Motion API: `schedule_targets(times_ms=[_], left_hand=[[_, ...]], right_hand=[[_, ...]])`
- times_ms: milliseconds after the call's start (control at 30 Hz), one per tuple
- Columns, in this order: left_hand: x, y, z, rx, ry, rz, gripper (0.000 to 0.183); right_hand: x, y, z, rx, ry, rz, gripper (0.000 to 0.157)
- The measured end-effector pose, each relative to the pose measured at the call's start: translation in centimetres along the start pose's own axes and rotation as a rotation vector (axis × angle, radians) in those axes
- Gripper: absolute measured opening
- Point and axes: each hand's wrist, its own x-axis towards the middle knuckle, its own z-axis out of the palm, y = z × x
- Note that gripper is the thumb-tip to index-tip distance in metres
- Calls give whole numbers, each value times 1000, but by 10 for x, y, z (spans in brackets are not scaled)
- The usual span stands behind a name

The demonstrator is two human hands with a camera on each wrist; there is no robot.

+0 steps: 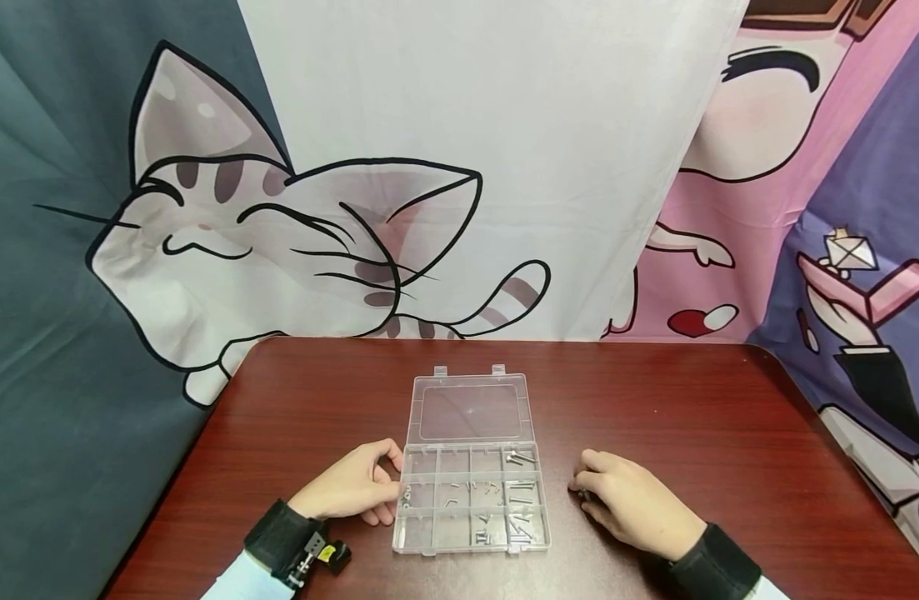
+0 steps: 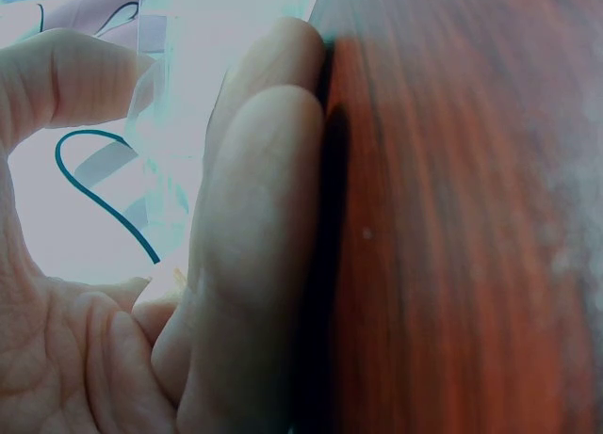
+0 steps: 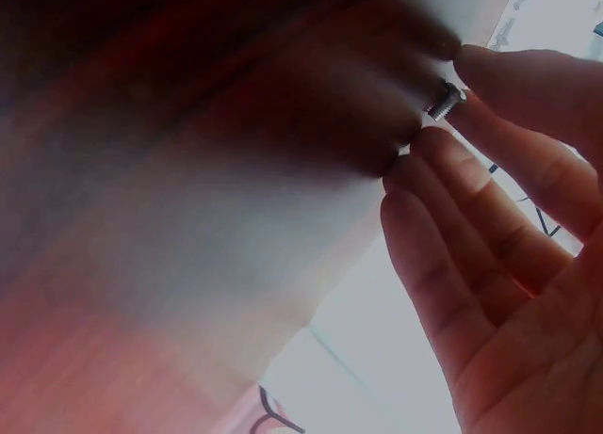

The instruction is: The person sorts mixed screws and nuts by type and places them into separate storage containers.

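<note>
A clear plastic compartment box (image 1: 471, 522) lies on the table with its lid (image 1: 470, 408) folded back. Several small screws (image 1: 521, 457) and other metal bits sit in its compartments, mostly on the right. My left hand (image 1: 357, 486) holds the box at its left edge; in the left wrist view the thumb touches the clear plastic and the lower fingers (image 2: 259, 208) lie close to the tabletop. To the right of the box, my right hand (image 1: 627, 498) has its fingertips down at the table. Between thumb and index finger it pinches a small metal screw (image 3: 443, 103).
The reddish-brown wooden table (image 1: 317, 392) extends around the box, its far edge meeting a hanging cloth (image 1: 504, 92) printed with a cartoon cat. A small camera (image 1: 339, 556) is strapped at the left wrist.
</note>
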Motion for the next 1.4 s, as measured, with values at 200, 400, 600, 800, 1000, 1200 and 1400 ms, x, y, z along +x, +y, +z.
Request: schedule_targets(times_ms=[200, 400, 600, 800, 1000, 1200, 1400], left_hand=[[0, -1, 0, -3, 0, -1, 34], [0, 0, 0, -3, 0, 1, 34], [1, 0, 0, -8, -5, -4, 35], [0, -1, -1, -5, -4, -5, 35], [0, -1, 0, -7, -1, 1, 34], [1, -2, 0, -5, 1, 4, 33], [1, -3, 0, -6, 3, 6, 34]], right_hand=[[1, -3, 2, -3, -5, 31, 27], [2, -4, 3, -27, -31, 53, 28], [8, -6, 6, -32, -53, 77, 32], [23, -16, 5, -13, -26, 80, 31], [46, -32, 2, 62, 10, 41, 30], [63, -50, 5, 105, 3, -21, 28], [75, -64, 10, 124, 9, -83, 27]])
